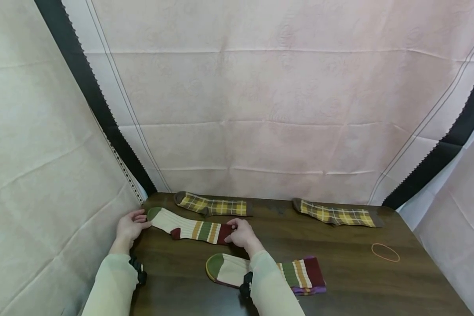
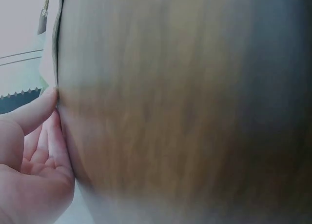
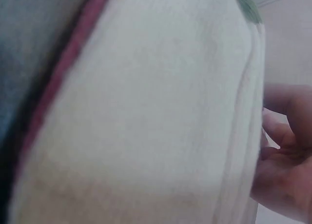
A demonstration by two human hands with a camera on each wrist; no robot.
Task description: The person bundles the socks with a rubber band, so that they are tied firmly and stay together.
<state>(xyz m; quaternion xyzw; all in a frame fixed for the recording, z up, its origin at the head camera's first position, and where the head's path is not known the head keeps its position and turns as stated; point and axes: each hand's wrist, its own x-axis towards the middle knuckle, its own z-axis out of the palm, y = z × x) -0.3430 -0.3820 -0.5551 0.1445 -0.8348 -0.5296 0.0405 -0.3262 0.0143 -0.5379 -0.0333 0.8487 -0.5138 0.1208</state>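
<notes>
A striped sock [image 1: 181, 226] lies flat across the left of the table, white with a green toe and a maroon heel and cuff. At its toe end, my left hand [image 1: 130, 228] pinches the edge between thumb and fingers; the left wrist view shows the thumb [image 2: 41, 107] at the table's edge. The cuff end is held by my right hand [image 1: 242, 235], its fingers curled over the maroon band. Beneath my right forearm lies a stack of striped socks [image 1: 231, 268], partly hidden by the sleeve. White sock fabric [image 3: 146, 102] from it fills much of the right wrist view.
Two yellow plaid socks lie along the back edge, one left of centre [image 1: 213, 206] and one to the right [image 1: 335, 214]. A rubber band [image 1: 385, 252] rests on the brown table [image 1: 351, 276] at the right. Pale fabric walls [image 1: 268, 109] enclose the back and sides.
</notes>
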